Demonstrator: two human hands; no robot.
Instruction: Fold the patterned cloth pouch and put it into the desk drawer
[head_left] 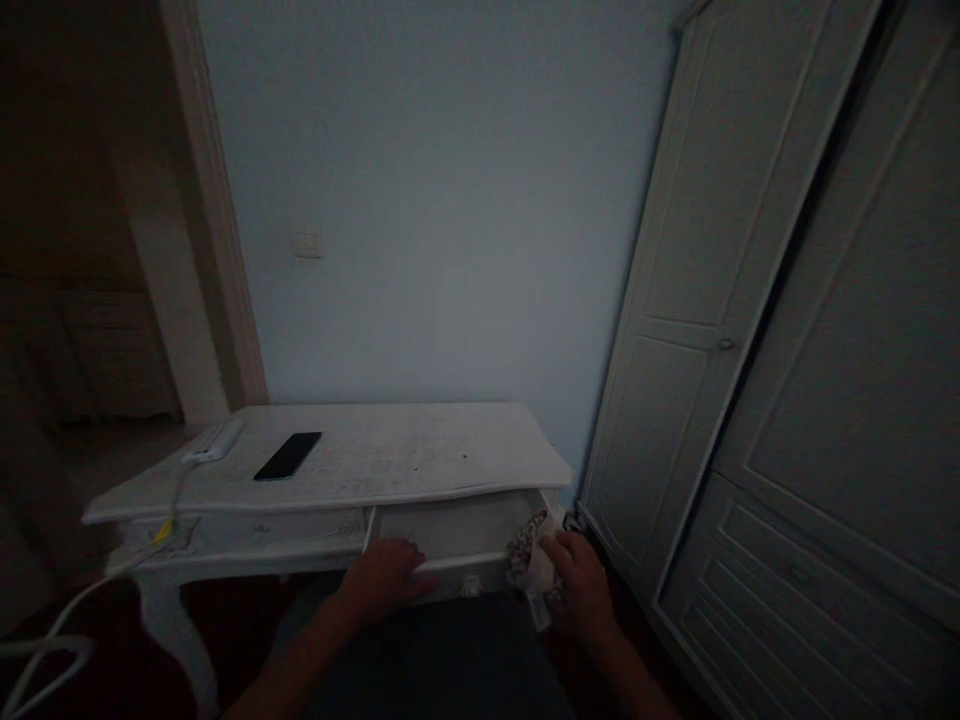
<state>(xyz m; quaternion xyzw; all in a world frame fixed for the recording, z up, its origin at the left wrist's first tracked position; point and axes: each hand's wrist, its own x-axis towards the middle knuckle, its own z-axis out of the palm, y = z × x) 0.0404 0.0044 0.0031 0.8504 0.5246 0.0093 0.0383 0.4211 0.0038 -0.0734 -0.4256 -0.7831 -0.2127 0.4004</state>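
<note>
A white table (420,440) stands in front of me, its right drawer (450,530) pulled out. My left hand (384,578) grips the drawer's front edge near its left corner, fingers over the top and thumb on the outside. At the drawer's right end, my right hand (583,585) is closed on a crumpled patterned cloth (529,545) with pale and see-through parts. The cloth hangs over the drawer's right front corner. Dim light hides its details. On the drawer front is a small knob (470,586).
A dark phone (289,456) and a white power strip (214,441) lie on the left of the tabletop. The strip's cable (71,610) hangs down at left. A closed drawer (262,528) is on the left. A tall wardrobe (675,400) stands close at right.
</note>
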